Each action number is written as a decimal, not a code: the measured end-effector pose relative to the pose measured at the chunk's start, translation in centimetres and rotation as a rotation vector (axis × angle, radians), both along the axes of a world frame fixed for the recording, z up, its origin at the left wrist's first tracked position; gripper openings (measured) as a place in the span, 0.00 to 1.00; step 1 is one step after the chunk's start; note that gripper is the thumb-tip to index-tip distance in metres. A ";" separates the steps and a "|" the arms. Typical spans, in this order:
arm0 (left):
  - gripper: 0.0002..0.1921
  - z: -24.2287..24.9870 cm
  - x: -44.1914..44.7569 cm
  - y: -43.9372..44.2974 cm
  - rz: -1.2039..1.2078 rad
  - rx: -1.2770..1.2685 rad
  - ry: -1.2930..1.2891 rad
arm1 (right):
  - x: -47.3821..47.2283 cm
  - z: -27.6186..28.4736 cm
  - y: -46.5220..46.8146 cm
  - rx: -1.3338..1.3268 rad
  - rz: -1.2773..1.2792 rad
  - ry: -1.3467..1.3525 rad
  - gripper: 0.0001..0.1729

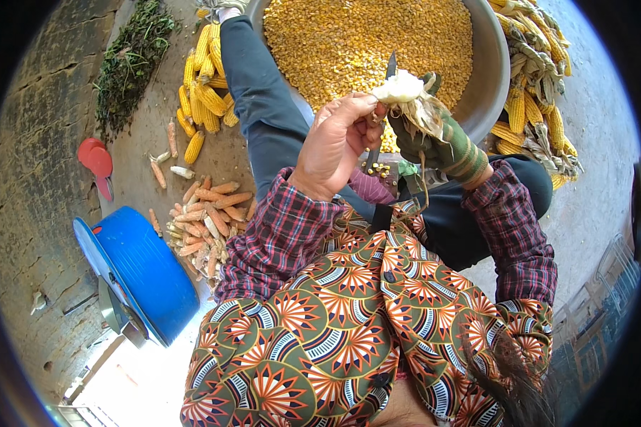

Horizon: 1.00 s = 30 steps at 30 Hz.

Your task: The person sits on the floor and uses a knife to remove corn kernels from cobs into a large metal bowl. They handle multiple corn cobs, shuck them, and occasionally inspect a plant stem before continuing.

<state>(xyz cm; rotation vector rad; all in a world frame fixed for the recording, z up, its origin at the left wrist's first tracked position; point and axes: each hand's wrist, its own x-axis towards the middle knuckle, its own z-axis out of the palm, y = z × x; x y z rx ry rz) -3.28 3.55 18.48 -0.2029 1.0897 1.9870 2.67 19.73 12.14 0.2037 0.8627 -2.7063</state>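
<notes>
My bare left hand (337, 140) has its thumb and curled fingers at the left edge of a pale, whitish bundle of corn husk (400, 89). My right hand (448, 143), in a green striped glove, grips the same bundle from the right, with dry brown husk leaves spread over the glove. Whether an ear is inside is hidden. A thin dry stalk (424, 181) hangs below the glove. Just behind the bundle rises the dark pointed tip of a metal blade (391, 64). Beyond both hands stands a wide metal basin (494, 69) holding loose yellow corn kernels (363, 40).
Yellow corn ears (205, 96) lie left of my outstretched leg, with stripped cobs (208, 213) piled nearer. Husked ears (534, 107) heap up at the right. A blue tub (144, 272) lies tipped on its side. Red round objects (97, 160) and wilted greens (133, 64) are along the wall.
</notes>
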 end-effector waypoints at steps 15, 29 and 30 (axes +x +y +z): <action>0.02 0.1 -0.2 -0.1 0.011 0.022 -0.061 | 0.5 -1.6 1.8 0.451 0.178 0.125 0.27; 0.03 -1.9 1.1 0.9 0.062 0.019 -0.034 | 0.5 -1.4 1.3 0.150 0.043 0.261 0.23; 0.04 -1.8 1.0 0.8 0.060 0.041 -0.050 | 0.5 -1.8 1.4 0.206 0.038 0.276 0.23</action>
